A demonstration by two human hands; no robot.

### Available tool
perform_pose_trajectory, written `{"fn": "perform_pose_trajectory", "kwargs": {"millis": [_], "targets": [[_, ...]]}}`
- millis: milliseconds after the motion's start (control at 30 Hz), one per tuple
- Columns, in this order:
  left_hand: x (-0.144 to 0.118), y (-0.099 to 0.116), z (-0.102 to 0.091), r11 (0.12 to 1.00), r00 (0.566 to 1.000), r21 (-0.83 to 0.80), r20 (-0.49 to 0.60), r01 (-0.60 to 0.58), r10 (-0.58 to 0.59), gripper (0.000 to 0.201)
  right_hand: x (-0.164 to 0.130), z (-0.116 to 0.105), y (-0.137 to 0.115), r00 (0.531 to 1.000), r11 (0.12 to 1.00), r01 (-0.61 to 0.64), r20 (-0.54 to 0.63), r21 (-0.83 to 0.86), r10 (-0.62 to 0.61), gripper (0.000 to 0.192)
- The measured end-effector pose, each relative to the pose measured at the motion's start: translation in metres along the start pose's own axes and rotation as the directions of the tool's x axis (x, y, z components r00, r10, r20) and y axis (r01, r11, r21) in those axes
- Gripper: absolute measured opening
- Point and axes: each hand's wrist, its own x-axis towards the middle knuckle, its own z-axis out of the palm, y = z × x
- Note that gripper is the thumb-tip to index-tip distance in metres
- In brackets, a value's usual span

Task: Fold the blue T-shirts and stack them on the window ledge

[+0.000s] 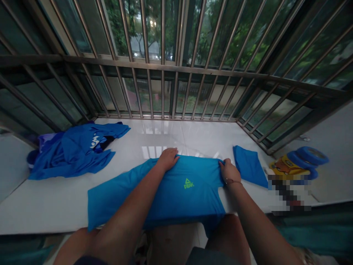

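Head camera view: a white, glossy window ledge (154, 134), with a bright blue shirt (179, 195) spread along the middle of its near edge. Shirt laid out sideways, one end reaching toward the near left corner, part of the cloth hanging over the near edge, between a person's bare knees. Small green logo (189, 183) on the fabric, reading PEAK. Left hand (167, 159) resting on the far side of the shirt, fingers close together and pointing right; impossible to tell pinching from simple pressing. Right hand (230, 171) pinching the shirt's upper right end between thumb and fingers, with a thin band (233, 181) around the wrist. Just beyond the right hand, toward the right edge of the ledge, a folded blue cloth (249, 165) lying flat. Farther right, near the wall, a yellow and blue container (289, 165), with a pixelated patch just in front. At the left end, a loose heap of deeper blue clothing (74, 149). Along the far edge, metal window bars (176, 68), with green trees (242, 48) outside.
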Motion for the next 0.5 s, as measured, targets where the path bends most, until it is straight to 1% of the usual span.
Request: {"fn": "perform_pose_trajectory", "kwargs": {"millis": [67, 167, 233, 300, 367, 400, 467, 500], "targets": [[0.003, 0.000, 0.000, 0.998, 0.997, 0.023, -0.036, 0.063, -0.062, 0.038, -0.001, 0.004, 0.001, 1.000, 1.000, 0.004, -0.005, -0.002, -0.004, 0.036], [0.005, 0.005, -0.002, 0.992, 0.992, 0.055, -0.053, 0.117, -0.114, 0.035, -0.006, 0.010, 0.001, 0.999, 1.000, 0.022, -0.025, -0.007, -0.022, 0.035], [0.004, 0.011, -0.008, 0.989, 0.991, 0.070, -0.055, 0.129, -0.125, 0.034, -0.010, 0.012, 0.000, 0.998, 0.999, 0.038, -0.047, -0.014, -0.038, 0.033], [-0.003, 0.014, -0.017, 0.984, 0.986, 0.080, -0.071, 0.157, -0.152, 0.034, -0.013, 0.014, -0.001, 0.995, 0.998, 0.051, -0.080, -0.030, -0.053, 0.032], [-0.023, 0.010, -0.029, 0.969, 0.967, 0.082, -0.129, 0.233, -0.221, 0.036, -0.015, 0.014, -0.001, 0.991, 0.997, 0.055, -0.116, -0.048, -0.060, 0.032], [-0.039, 0.004, -0.035, 0.955, 0.948, 0.084, -0.167, 0.286, -0.270, 0.038, -0.016, 0.014, -0.001, 0.989, 0.997, 0.052, -0.136, -0.053, -0.059, 0.032], [-0.081, -0.016, -0.044, 0.908, 0.897, 0.097, -0.231, 0.407, -0.377, 0.041, -0.020, 0.013, -0.002, 0.979, 0.997, 0.049, -0.195, -0.054, -0.059, 0.035], [-0.105, -0.029, -0.047, 0.880, 0.872, 0.115, -0.241, 0.462, -0.426, 0.044, -0.022, 0.012, -0.004, 0.969, 0.997, 0.052, -0.239, -0.055, -0.064, 0.037]]}}
